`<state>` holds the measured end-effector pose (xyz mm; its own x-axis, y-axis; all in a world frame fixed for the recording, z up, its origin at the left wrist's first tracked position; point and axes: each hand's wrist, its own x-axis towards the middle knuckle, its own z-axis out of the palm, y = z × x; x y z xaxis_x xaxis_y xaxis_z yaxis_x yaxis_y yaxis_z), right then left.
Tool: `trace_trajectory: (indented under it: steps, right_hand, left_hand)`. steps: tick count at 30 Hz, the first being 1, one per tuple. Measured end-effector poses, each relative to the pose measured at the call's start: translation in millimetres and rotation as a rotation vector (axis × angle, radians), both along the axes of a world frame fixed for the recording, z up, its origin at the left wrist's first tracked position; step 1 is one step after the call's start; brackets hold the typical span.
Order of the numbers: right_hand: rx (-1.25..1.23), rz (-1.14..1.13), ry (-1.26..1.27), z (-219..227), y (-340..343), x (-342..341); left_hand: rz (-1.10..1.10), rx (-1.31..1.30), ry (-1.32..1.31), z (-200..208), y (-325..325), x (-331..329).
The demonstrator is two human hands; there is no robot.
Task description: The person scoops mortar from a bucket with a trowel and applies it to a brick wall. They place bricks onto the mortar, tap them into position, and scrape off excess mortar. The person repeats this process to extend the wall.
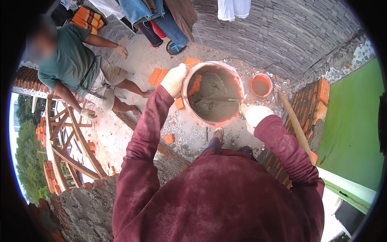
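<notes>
A large orange-red bucket (186,94) with a mortar-smeared rim is in front of me. Grey wet mortar (211,86) fills part of it, and a long flat tool like a trowel (221,98) lies across the mortar. My left hand (175,80), in a pale work glove, is closed on the rim at the upper left. On the opposite side, my gloved right hand (256,115) is closed at the lower right rim; its fingertips are partly hidden. The bucket's bottom is out of sight.
A co-worker (74,60) in a green shirt and gloves stands at the left. A small orange bucket (261,85), loose bricks (157,76) and a wooden pole (296,121) are nearby. Clothes (149,16) hang at the back. Low brick walls (302,109) flank me.
</notes>
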<state>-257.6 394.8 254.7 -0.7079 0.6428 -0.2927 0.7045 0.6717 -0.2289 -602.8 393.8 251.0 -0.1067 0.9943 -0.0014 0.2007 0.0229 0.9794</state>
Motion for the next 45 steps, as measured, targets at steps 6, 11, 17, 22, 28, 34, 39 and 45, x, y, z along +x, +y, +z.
trace_trajectory:
  steps: [6,11,17,22,28,34,39,45]
  right_hand:
    - [0.344,0.07,0.075,25,5,-77]
    - [0.216,0.308,-0.069,50,-12,-73]
    - [0.439,0.077,-0.01,63,12,-88]
    - [0.091,0.138,-0.183,26,8,-72]
    - [0.135,-0.127,-0.065,48,63,-72]
    - [-0.214,0.03,0.001,-50,95,-61]
    - [-0.075,0.119,0.142,6,30,-84]
    - [0.132,-0.039,-0.057,63,62,-86]
  left_hand:
    - [-0.26,0.386,0.623,-3,11,-42]
    - [-0.074,0.082,0.505,28,-11,-60]
    - [-0.122,0.534,0.679,31,-4,-54]
    - [-0.091,0.323,0.621,22,8,-63]
    - [0.006,0.11,0.184,39,2,-8]
    - [0.007,0.328,0.282,46,35,-11]
    - [0.059,0.18,0.274,50,29,-39]
    - [0.032,0.179,0.447,42,17,-33]
